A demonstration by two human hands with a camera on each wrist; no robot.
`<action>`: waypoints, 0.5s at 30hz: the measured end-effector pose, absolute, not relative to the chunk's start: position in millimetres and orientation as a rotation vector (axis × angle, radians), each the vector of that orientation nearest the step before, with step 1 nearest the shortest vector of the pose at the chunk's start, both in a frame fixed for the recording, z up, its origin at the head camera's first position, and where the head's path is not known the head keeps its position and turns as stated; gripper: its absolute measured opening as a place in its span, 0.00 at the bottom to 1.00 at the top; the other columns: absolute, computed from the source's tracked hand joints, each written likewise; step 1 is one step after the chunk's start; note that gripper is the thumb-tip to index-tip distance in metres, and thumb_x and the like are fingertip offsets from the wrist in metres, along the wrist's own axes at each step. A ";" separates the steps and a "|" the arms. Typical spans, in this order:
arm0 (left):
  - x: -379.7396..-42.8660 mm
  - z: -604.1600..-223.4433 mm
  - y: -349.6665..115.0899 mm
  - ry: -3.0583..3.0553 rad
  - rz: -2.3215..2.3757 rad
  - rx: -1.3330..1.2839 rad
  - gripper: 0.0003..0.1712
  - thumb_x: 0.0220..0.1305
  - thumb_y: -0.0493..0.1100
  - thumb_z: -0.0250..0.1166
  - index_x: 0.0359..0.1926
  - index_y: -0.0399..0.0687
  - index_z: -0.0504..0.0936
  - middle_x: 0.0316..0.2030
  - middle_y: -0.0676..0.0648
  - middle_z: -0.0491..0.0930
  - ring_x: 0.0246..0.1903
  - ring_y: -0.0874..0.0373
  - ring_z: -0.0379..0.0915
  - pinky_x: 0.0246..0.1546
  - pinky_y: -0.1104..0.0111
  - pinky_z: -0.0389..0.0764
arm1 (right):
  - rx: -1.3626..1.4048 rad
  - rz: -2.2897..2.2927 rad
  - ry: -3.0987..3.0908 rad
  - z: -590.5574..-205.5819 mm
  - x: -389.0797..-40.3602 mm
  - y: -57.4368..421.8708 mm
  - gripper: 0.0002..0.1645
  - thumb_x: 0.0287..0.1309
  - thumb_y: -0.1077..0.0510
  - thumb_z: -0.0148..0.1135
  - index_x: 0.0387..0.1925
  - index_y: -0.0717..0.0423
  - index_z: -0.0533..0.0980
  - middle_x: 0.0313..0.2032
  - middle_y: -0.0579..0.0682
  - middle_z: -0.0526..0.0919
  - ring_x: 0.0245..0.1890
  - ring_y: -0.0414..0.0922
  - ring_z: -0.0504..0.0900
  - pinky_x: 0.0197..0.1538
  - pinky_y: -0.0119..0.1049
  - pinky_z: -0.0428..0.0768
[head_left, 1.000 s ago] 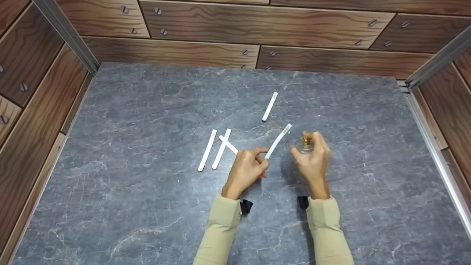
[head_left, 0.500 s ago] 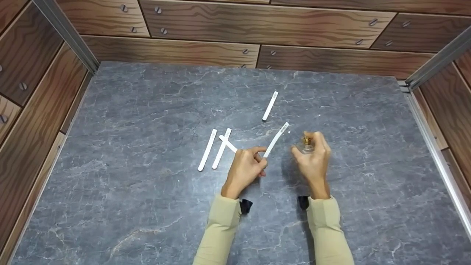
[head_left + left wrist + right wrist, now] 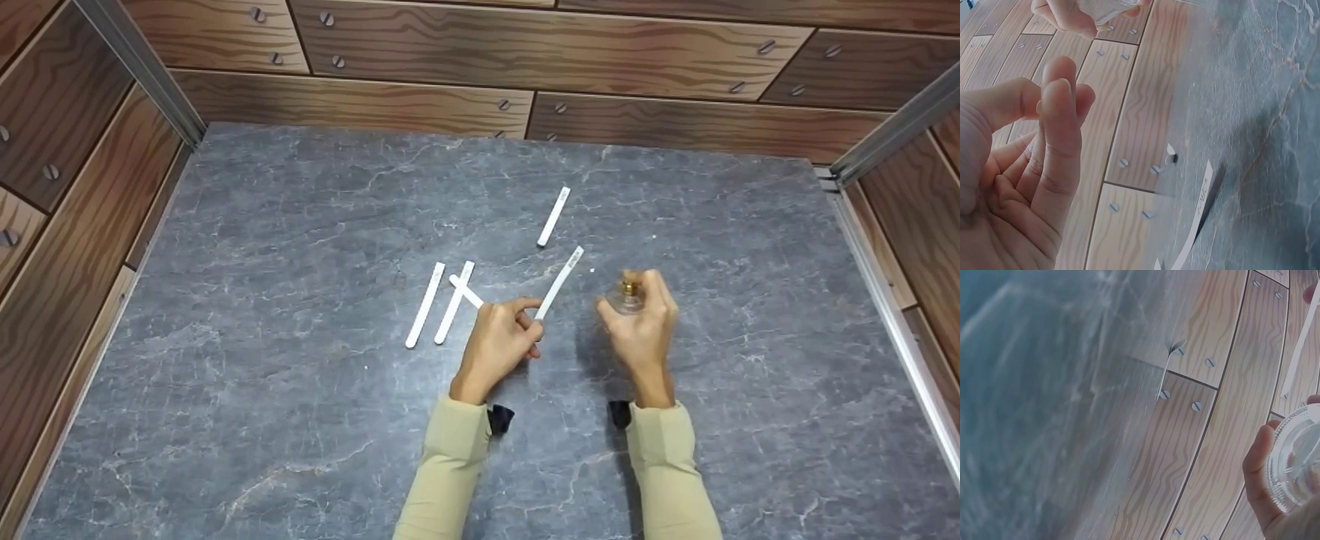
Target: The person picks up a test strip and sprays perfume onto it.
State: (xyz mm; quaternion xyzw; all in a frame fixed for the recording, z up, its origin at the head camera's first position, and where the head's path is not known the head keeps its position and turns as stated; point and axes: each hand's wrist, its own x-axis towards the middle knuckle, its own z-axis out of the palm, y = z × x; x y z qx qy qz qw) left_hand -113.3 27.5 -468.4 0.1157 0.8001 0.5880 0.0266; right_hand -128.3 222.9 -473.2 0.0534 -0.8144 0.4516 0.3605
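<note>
In the head view my left hand (image 3: 497,343) pinches a white paper test strip (image 3: 559,280), whose printed far end points up and to the right. My right hand (image 3: 642,324) grips a small clear glass perfume bottle (image 3: 630,300) with a gold spray top, the index finger over that top. The bottle stands just right of the strip, apart from it. The right wrist view catches the ribbed glass of the bottle (image 3: 1292,464) and the strip (image 3: 1299,349) beyond. In the left wrist view the thumb and index finger of my left hand (image 3: 1033,152) meet.
Two paper strips (image 3: 425,304) lie side by side left of the hands. Another strip (image 3: 466,291) crosses the nearer one and runs under the left hand. One more strip (image 3: 553,217) lies farther back. Wood-patterned walls (image 3: 420,45) enclose the grey marbled tabletop (image 3: 300,210).
The far end of the held strip has swung slightly left, away from the bottle. The right hand has shifted a touch to the right with the bottle. The strips on the table lie as before.
</note>
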 end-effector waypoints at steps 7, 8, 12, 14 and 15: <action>-114.5 -469.2 27.1 2.477 1.835 0.345 0.19 0.60 0.28 0.61 0.53 0.32 0.84 0.20 0.51 0.83 0.12 0.64 0.77 0.11 0.74 0.75 | 0.131 1.168 -2.109 -472.5 -128.7 222.8 0.22 0.32 0.79 0.73 0.33 0.71 0.73 0.33 0.62 0.82 0.32 0.54 0.80 0.40 0.25 0.76; -114.3 -469.5 26.9 2.473 1.838 0.344 0.19 0.60 0.28 0.61 0.53 0.32 0.84 0.20 0.51 0.83 0.12 0.64 0.77 0.11 0.74 0.75 | 0.125 1.170 -2.111 -472.1 -128.3 222.4 0.22 0.32 0.79 0.73 0.33 0.71 0.73 0.34 0.62 0.82 0.32 0.55 0.80 0.41 0.26 0.76; -113.4 -471.0 25.9 2.446 1.857 0.341 0.19 0.60 0.28 0.60 0.53 0.31 0.84 0.20 0.50 0.83 0.13 0.61 0.78 0.12 0.73 0.77 | 0.102 1.177 -2.122 -472.4 -126.9 221.8 0.23 0.31 0.79 0.74 0.34 0.71 0.74 0.34 0.62 0.82 0.33 0.57 0.81 0.40 0.26 0.77; -113.8 -471.6 25.6 2.440 1.866 0.343 0.19 0.61 0.28 0.60 0.53 0.31 0.84 0.20 0.49 0.83 0.13 0.61 0.78 0.12 0.73 0.78 | 0.092 1.185 -2.129 -471.8 -126.8 222.1 0.24 0.32 0.78 0.74 0.36 0.71 0.75 0.34 0.62 0.82 0.33 0.56 0.81 0.40 0.25 0.76; -114.1 -471.7 25.6 2.440 1.869 0.344 0.19 0.61 0.28 0.60 0.53 0.31 0.84 0.20 0.49 0.83 0.13 0.62 0.78 0.12 0.72 0.78 | 0.085 1.191 -2.130 -471.5 -127.1 222.3 0.24 0.33 0.78 0.74 0.36 0.71 0.75 0.34 0.62 0.82 0.33 0.55 0.80 0.39 0.25 0.76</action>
